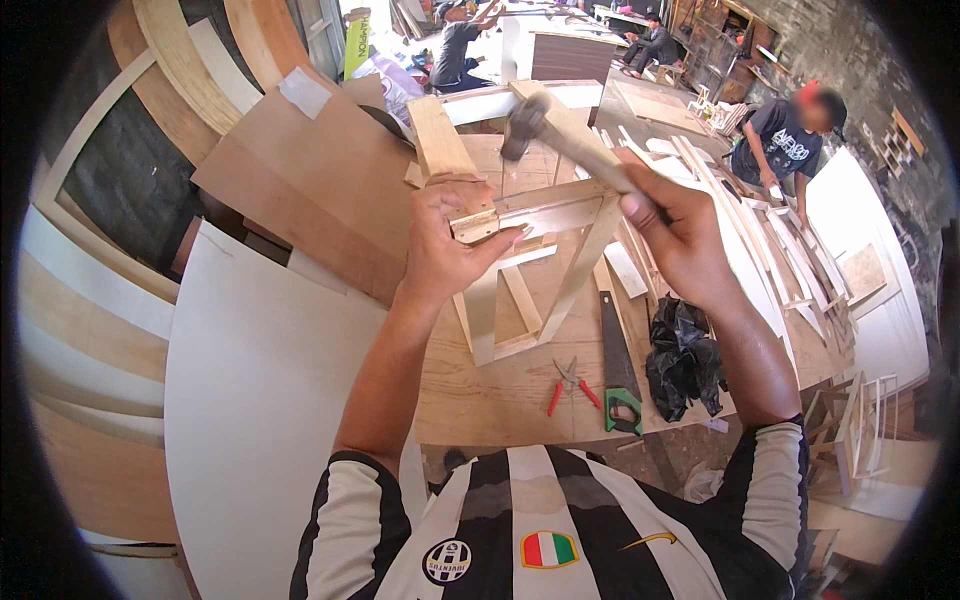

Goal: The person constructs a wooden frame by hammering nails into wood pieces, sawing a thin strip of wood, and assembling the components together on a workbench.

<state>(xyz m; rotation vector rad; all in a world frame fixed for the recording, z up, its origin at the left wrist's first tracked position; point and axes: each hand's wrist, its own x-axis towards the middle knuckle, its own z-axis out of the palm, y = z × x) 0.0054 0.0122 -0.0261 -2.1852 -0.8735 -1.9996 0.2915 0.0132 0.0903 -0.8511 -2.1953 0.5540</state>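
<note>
My left hand (447,240) grips the top corner of a small wooden frame (560,260) that stands on a plywood worktop (490,390). The fingers pinch the corner joint where a short wooden block meets the top rail. My right hand (678,235) is closed around the wooden handle of a hammer (560,130). The hammer's dark metal head (520,125) is raised above and behind the frame's top rail, blurred. A thick wooden post (440,140) stands just behind my left hand.
On the worktop lie red-handled pliers (570,385), a handsaw with a green handle (618,370) and a crumpled black plastic bag (685,355). A large white board (260,400) lies at left. Wood strips pile up at right. A person (785,140) stands at right; others sit far back.
</note>
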